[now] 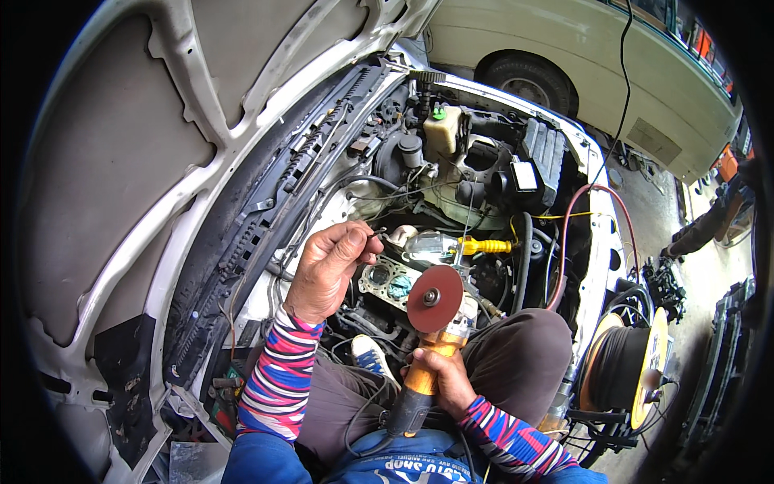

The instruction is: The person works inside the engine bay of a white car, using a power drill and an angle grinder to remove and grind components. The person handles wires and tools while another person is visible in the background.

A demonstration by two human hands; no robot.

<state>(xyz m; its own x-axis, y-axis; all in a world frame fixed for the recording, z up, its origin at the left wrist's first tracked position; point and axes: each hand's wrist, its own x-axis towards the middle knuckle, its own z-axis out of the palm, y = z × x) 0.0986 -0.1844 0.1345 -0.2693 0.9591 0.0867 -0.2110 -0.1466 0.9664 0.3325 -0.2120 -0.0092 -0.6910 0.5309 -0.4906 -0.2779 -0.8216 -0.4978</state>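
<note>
My right hand (450,381) is wrapped around the yellow and black body of an angle grinder (421,377), held upright in front of my lap. A reddish-brown disc (448,308) is fitted on the grinder's head and faces up. My left hand (329,270) is raised to the left of the disc, thumb and fingers pinched together. A small dark tip shows between them, too small to name. Below and between my hands lies the bare metal face of an engine block (375,278), with a greenish rag (399,285) in one bore.
A work light (435,245) with a yellow handle (488,246) lies beyond the block. The raised hood (201,153) stands at left. A cable reel (619,367) stands at right, near a red hose (567,234). Another vehicle (597,73) is parked behind.
</note>
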